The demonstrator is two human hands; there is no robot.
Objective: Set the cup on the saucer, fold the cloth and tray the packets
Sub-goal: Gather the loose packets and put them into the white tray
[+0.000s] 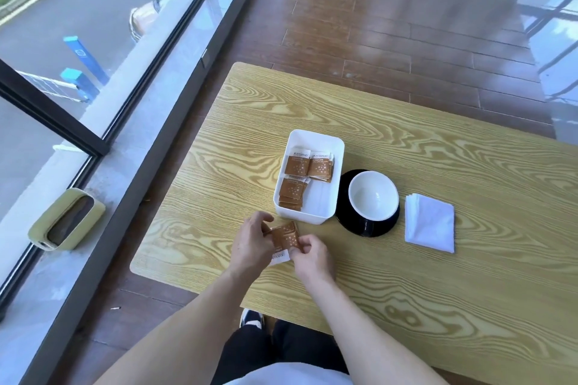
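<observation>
Both hands (pixel 281 244) pinching packets (pixel 284 236) nr tray (pixel 325 147).

Bright, even daylight, entering through the window (pixel 93 50) at left. Soft, faint shadows beside the saucer (pixel 366 222) and tray (pixel 308 137). Pale glare and reflected streaks across the wooden floor (pixel 406 25) at top. Strong wide-angle bending at the edges, straight frames curved. Slight softness overall, sharper at centre, smeared toward the corners.
</observation>
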